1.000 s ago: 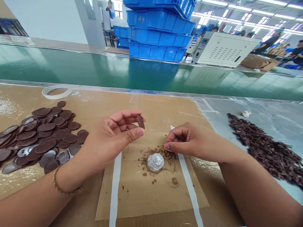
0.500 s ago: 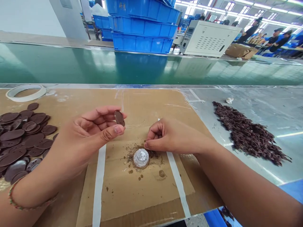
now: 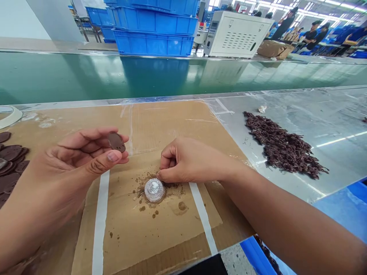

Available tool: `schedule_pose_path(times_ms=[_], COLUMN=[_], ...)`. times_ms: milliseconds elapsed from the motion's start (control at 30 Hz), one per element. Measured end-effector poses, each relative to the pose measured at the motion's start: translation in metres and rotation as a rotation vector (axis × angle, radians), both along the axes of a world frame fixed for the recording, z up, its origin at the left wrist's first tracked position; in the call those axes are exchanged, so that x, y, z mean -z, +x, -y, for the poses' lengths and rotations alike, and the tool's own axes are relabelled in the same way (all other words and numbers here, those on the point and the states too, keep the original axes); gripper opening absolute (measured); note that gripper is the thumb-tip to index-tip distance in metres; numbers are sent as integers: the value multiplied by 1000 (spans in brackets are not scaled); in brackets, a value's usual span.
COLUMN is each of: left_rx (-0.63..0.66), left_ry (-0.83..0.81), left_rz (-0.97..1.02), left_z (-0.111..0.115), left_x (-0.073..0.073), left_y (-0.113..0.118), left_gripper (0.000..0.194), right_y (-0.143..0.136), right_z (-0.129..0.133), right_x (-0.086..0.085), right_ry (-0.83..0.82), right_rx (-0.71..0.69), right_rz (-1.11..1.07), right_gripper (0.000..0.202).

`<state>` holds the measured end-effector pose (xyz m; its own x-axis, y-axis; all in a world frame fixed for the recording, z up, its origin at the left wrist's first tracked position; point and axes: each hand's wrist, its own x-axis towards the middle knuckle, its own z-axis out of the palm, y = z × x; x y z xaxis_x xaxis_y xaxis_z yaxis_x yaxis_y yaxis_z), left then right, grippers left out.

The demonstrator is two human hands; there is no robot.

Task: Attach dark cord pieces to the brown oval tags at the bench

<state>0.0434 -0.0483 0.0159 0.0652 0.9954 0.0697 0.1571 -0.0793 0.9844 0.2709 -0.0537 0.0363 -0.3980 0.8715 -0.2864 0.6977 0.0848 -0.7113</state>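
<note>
My left hand [image 3: 77, 158] pinches a small brown oval disc [image 3: 116, 141] between thumb and fingers, above the cardboard sheet [image 3: 160, 126]. My right hand [image 3: 189, 160] rests on the cardboard with its fingers curled, fingertips right beside a small clear round cap [image 3: 155, 190] that sits among brown crumbs. What the right fingers pinch is hidden. A pile of similar brown oval discs [image 3: 10, 164] lies at the left edge.
A heap of dark brown shreds [image 3: 282, 147] lies on the plastic-covered table to the right. A tape roll [image 3: 8, 116] sits far left. Behind runs a green conveyor belt [image 3: 172, 76], then stacked blue crates [image 3: 151, 26] and a white cabinet [image 3: 236, 32]. People work at the back right.
The view has swung to the right, so the disc pile and tape roll slid toward the left edge. Both hands keep their poses; the left still holds the disc.
</note>
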Motion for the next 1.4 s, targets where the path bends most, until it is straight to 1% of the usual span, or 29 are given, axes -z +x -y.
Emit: schedule_pose_path(times_ms=[100,433,533,600,700,767,900,967,1033,1100,1133,1200,1267,1400], left_rx=[-2,-6,-25,-29,-20,2,54,75,99,130,151,192,239,311], left_ry=[3,12,2,-6,-6,-30,-76,-66,-64,-65,-68,-93,-131,-207], left_rz=[-18,20,27,43,57,48,0,-1,15,55,83,152,233,375], left_z=[0,-1,-1,-1,0,2,5,5,5,5,6,10,14,20], left_x=[1,0,0,0,-2,-4,-8,-9,-8,-7,-6,-5,-5,-5], left_y=[0,-3,-3,-2,0,2,4,4,3,2,2,3,5,11], left_gripper=[37,39,43,44,41,40,42,41,40,38,37,36,36,34], right_y=[0,-1,3,8,18,23,28,28,26,23,21,17,13,8], right_z=[1,3,2,1,-1,-2,1,6,12,18,21,24,25,20], right_x=[-1,-1,-3,-5,-8,-8,-10,-13,-18,-23,-24,-25,-23,-16], right_ry=[16,31,30,45,114,147,143,140,140,160,193,296,387,428], right_rx=[-12,6,14,57,152,172,105,43,-31,-46,-21,74,143,141], right_rz=[11,17,-16,-61,-130,-178,-279,-341,-438,-557,-618,-726,-812,-859], right_gripper=[8,7,8,10,11,13,17,16,11,3,5,9,9,5])
